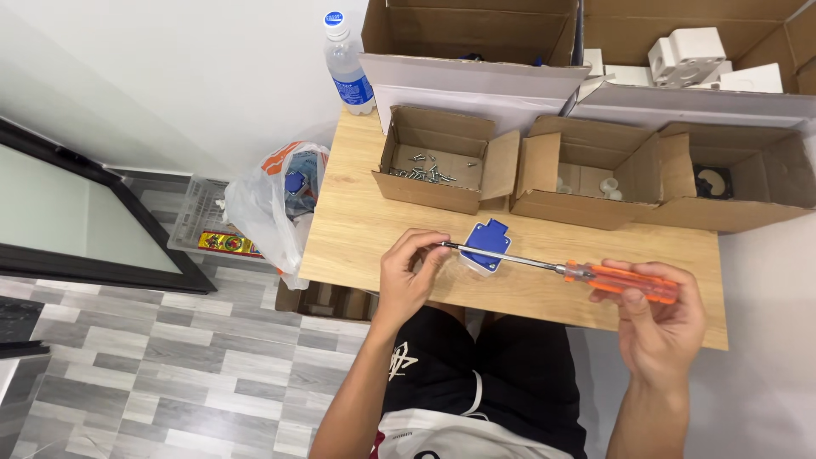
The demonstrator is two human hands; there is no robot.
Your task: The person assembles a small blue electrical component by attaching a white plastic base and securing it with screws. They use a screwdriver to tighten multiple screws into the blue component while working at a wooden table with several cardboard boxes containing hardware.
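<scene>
My right hand (659,327) grips the screwdriver (586,274); my left fingers (416,255) pinch at its tip, above the blue box (484,246) on the table (527,297). Whatever I'm pinching looks tiny. A slip could drop it or jab my fingertip.

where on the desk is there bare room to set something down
Bare wood lies along the left end of the desk, between the screw box and the front edge. A second patch sits right of the blue part, below the middle box. The back edge is crowded with boxes; the screwdriver spans the centre.
</scene>
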